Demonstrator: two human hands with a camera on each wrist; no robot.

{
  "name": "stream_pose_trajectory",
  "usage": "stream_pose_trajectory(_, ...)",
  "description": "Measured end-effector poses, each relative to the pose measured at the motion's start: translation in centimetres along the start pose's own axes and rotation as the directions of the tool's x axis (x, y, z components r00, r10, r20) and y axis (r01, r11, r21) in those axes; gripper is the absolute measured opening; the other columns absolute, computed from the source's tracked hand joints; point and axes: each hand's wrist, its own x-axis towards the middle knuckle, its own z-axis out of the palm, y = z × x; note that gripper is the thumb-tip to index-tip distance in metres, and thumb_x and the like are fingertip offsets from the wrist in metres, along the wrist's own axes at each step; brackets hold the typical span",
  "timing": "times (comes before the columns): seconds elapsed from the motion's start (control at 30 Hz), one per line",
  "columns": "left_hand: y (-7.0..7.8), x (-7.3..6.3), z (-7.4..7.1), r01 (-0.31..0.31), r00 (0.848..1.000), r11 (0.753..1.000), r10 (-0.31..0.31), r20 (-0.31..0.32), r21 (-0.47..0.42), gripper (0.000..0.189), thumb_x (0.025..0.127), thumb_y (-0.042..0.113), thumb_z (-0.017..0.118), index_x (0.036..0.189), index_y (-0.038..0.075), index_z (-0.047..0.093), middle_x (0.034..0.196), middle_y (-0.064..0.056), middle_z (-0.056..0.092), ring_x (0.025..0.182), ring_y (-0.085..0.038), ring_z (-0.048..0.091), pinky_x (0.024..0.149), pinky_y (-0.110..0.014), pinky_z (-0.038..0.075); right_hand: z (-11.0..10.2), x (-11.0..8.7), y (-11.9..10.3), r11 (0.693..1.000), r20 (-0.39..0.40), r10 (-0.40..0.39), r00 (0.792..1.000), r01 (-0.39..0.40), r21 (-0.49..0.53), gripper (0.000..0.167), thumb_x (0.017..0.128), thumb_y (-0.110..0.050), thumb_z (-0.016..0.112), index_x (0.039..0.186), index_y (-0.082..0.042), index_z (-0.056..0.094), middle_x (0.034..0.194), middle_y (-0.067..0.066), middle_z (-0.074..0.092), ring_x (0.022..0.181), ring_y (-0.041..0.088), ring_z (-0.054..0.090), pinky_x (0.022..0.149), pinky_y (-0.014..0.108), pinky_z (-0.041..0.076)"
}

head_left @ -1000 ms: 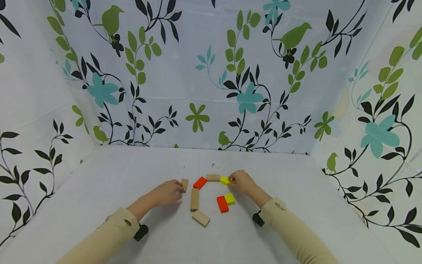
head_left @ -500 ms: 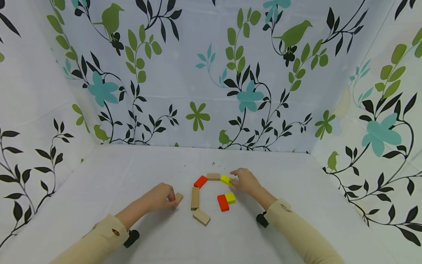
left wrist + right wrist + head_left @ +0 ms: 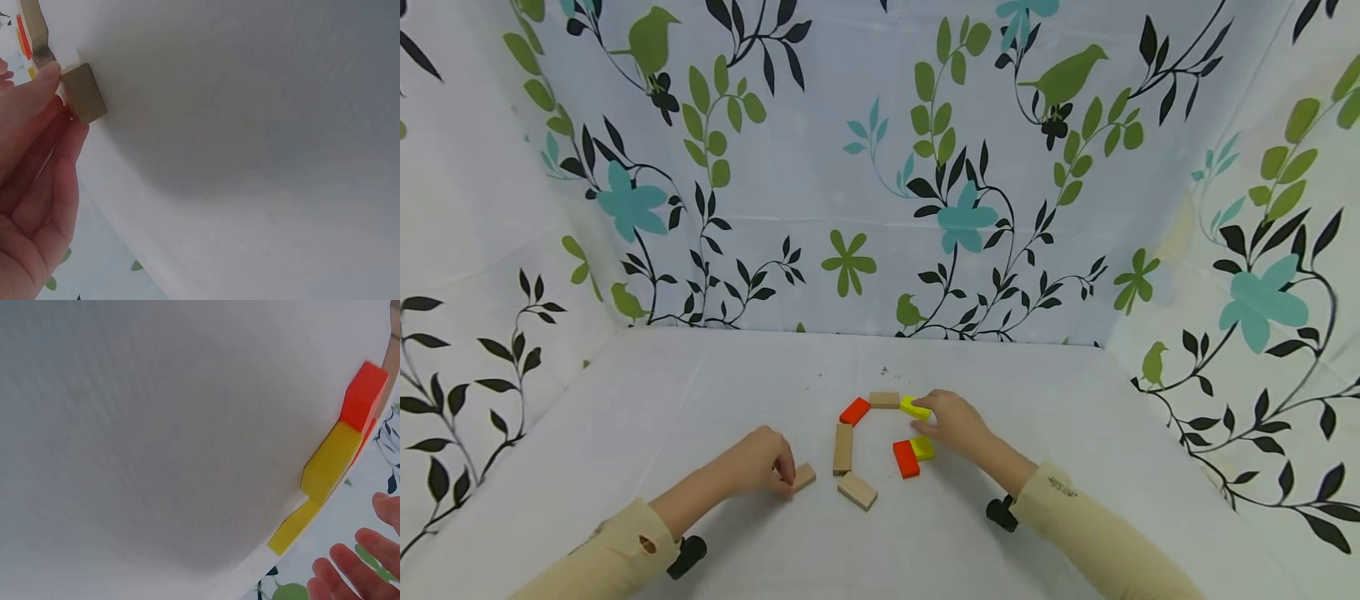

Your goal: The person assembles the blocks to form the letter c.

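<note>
My left hand [image 3: 758, 462] pinches a plain wooden block [image 3: 805, 477] between thumb and fingers, low over the white cloth. In the left wrist view, the end of this wooden block [image 3: 85, 94] shows beyond the fingertips. My right hand [image 3: 953, 421] has its fingers spread, the fingertips right at the far yellow block [image 3: 914, 408]. Below its thumb lies a second yellow block [image 3: 922, 448] against a red block [image 3: 906, 460]. In the right wrist view the fingers [image 3: 353, 569] appear loosely extended with nothing between them.
Left of the far yellow block, a curved row continues with a wooden block [image 3: 884, 400], a red block [image 3: 855, 412], an upright-lying wooden block [image 3: 843, 450] and a slanted wooden block [image 3: 857, 492]. A patterned curtain [image 3: 850, 167] hangs behind the white-covered table [image 3: 1000, 375].
My left hand has taken the wooden block from left of the red block and drawn it nearer and leftward. My right hand has shifted slightly, its thumb lower, staying beside the far yellow block.
</note>
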Motion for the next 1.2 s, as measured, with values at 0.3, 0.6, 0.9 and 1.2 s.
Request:
stream_pose_trajectory(0.3, 1.1, -1.0, 0.0, -0.024, 0.997, 1.0, 0.025, 0.075, -0.011, 0.01, 0.067, 0.007, 0.079, 0.07, 0.012, 0.071, 0.07, 0.01, 0.064, 0.063, -0.001, 0.057, 0.058, -0.018, 0.047, 0.0, -1.7, -0.7, 0.997, 0.013, -0.073, 0.997, 0.073, -0.007, 0.036, 0.081, -0.028, 0.069, 0.111, -0.008, 0.066, 0.106, 0.008, 0.063, 0.1, 0.024, 0.058, 0.084, 0.038, 0.048)
stream_pose_trajectory(0.6, 3.3, -1.3, 0.7, -0.042, 0.98, 0.999, 0.047, 0.194, -0.028, 0.013, 0.068, 0.008, 0.079, 0.079, 0.014, 0.074, 0.079, 0.014, 0.065, 0.069, 0.003, 0.055, 0.066, -0.019, 0.047, -0.2, -3.9, -1.6, 0.982, 0.024, -0.183, 0.983, 0.184, -0.043, 0.036, 0.08, -0.027, 0.071, 0.112, -0.011, 0.066, 0.105, 0.006, 0.063, 0.099, 0.022, 0.058, 0.08, 0.033, 0.05)
stream_pose_trajectory(0.9, 5.2, -0.9, 1.6, -0.119, 0.963, 0.991, 0.13, 0.236, -0.06, 0.012, 0.074, 0.008, 0.075, 0.085, 0.011, 0.075, 0.086, 0.012, 0.067, 0.079, 0.004, 0.057, 0.073, -0.018, 0.046, 0.0, -5.8, -2.8, 0.937, -0.025, -0.346, 0.938, 0.343, -0.07, 0.033, 0.078, -0.024, 0.073, 0.107, -0.009, 0.068, 0.099, 0.004, 0.064, 0.092, 0.017, 0.059, 0.075, 0.025, 0.05)
stream_pose_trajectory(1.2, 5.9, -0.1, 2.7, -0.21, 0.939, 0.977, 0.21, 0.273, -0.032, 0.02, 0.078, 0.015, 0.072, 0.098, 0.013, 0.073, 0.103, 0.012, 0.065, 0.095, 0.0, 0.056, 0.082, -0.023, 0.044, 0.2, -7.4, -4.4, 0.906, 0.097, -0.419, 0.903, 0.423, -0.027, 0.031, 0.081, -0.024, 0.071, 0.11, -0.013, 0.068, 0.104, 0.0, 0.064, 0.095, 0.012, 0.059, 0.08, 0.022, 0.048)
